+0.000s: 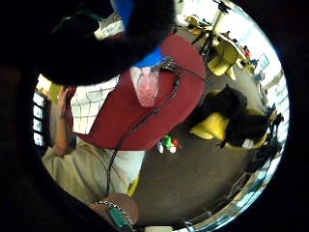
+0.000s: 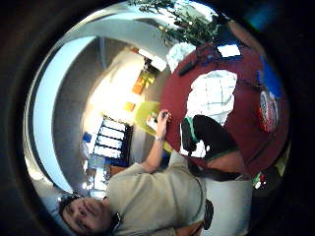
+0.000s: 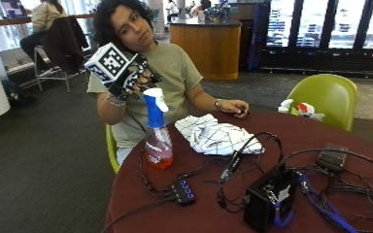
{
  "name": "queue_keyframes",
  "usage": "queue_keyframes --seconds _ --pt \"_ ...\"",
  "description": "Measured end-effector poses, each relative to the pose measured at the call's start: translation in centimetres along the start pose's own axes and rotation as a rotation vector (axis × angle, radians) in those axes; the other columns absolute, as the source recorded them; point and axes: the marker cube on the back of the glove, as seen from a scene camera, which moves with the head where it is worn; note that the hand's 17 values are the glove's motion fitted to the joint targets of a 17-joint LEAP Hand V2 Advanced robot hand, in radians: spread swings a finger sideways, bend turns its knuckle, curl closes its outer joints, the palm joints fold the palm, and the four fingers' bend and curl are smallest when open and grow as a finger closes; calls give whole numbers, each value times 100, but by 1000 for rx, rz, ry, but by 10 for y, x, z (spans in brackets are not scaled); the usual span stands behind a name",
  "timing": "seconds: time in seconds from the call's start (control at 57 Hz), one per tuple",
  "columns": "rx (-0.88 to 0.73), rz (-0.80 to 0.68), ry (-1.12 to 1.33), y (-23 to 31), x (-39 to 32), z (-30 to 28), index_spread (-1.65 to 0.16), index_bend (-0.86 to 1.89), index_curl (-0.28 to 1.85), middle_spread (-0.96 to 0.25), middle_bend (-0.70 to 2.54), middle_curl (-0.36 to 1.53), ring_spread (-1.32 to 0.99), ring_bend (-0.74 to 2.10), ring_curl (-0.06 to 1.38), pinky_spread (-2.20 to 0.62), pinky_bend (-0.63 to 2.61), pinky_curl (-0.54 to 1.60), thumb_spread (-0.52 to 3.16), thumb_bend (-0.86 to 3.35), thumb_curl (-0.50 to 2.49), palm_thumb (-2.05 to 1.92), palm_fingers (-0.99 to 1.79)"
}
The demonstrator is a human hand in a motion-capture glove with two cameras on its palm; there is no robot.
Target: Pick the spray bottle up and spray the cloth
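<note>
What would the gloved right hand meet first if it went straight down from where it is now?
Most likely the spray bottle: the gloved right hand hovers open just above its white nozzle, not touching it. Depth is uncertain; the hand may sit slightly behind the bottle.

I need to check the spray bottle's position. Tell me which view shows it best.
The outside view: the whole spray bottle stands on the table, the gloved hand above it. The little finger side view shows it partly covered; the thumb side view, only at the edge.
</note>
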Motion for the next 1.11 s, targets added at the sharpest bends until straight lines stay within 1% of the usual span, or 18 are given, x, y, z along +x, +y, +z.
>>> queue_keyframes --seconds 0.211,0.316,0.351,0.404,0.509,0.544,0.562,0.597,0.614,0.632,0.667,0.684,0.72,0.737,0.807,0.877,0.948,1.106 --pt "78 172 -164 20 45 17 -38 11 30 0 20 29 -6 31 32 22 27 34 107 -3 38 65 49" --pt "70 220 -304 27 58 23 -37 8 26 1 21 30 -5 37 34 21 30 35 102 -3 38 65 54" --pt "112 213 -358 27 62 28 -37 8 25 1 22 31 -5 39 34 21 31 36 101 -3 38 65 55" --pt "225 234 -431 21 67 37 -37 9 24 1 22 32 -5 40 35 20 32 36 99 -3 38 66 55" --pt "386 281 -518 2 74 46 -34 10 22 1 22 33 -6 43 36 17 36 37 97 1 40 77 66" --pt "440 315 -554 -6 74 48 -32 10 22 1 23 34 -6 44 36 14 38 37 100 3 42 82 74" --pt "453 331 -572 -8 74 48 -31 11 23 0 24 35 -7 47 37 10 41 38 101 4 42 84 83" --pt "462 360 -607 -12 73 49 -30 10 22 -1 25 35 -7 47 37 7 42 37 103 3 43 85 89" --pt "469 372 -620 -13 73 50 -28 9 22 -2 26 36 -8 51 38 0 47 39 103 4 44 87 104" --pt "480 381 -630 -15 73 51 -28 9 21 -2 25 36 -9 50 37 -2 48 38 103 4 45 88 106" --pt "513 390 -638 -20 73 52 -27 10 23 -3 25 37 -10 52 39 -9 51 40 103 4 46 90 112" --pt "533 389 -638 -22 73 52 -26 10 23 -5 29 40 -11 58 41 -12 55 42 103 5 47 93 127" --pt "581 384 -634 -27 74 53 -26 12 25 -7 33 42 -12 61 43 -16 59 44 103 5 48 94 130" --pt "601 384 -631 -30 74 53 -26 17 26 -8 36 43 -13 62 45 -16 62 46 104 6 48 95 138" --pt "597 404 -630 -34 74 54 -25 25 31 -11 44 48 -15 67 48 -18 69 50 110 6 50 96 142" --pt "598 403 -626 -38 72 55 -25 42 38 -14 52 53 -17 73 52 -19 74 54 117 6 52 95 148" --pt "629 397 -635 -47 72 54 -25 57 45 -16 60 58 -18 79 55 -19 77 57 122 6 54 93 146" --pt "594 379 -626 -38 70 59 -24 70 56 -18 73 67 -19 95 61 -18 85 63 129 7 60 93 135"
